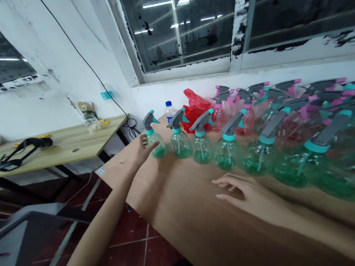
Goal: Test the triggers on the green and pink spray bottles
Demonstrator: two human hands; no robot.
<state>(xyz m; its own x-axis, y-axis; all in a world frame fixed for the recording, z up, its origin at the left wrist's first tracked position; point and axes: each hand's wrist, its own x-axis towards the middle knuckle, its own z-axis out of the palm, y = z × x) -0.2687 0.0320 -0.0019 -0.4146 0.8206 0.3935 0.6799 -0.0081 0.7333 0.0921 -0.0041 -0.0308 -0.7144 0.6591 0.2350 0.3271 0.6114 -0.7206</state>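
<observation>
My left hand (143, 152) is at the leftmost spray bottle (157, 145), its thumb stretched across the bottle's near side and its fingers apart at the left. Whether it touches the bottle I cannot tell. That bottle is clear green with a grey head and a turquoise collar and trigger. My right hand (242, 191) hovers over the brown table (185, 204), holding nothing, thumb and fingers loosely parted. Closest to it are green spray bottles (227, 153) (260, 154) of the front row, all upright.
Pink spray bottles (248, 117) crowd behind the green ones. A red plastic bag (195, 105) and a blue-capped bottle (169, 110) stand at the back. At left, a wooden desk (71, 148) bears a black headband-like strap (24, 151). A grey chair (33, 245) is below.
</observation>
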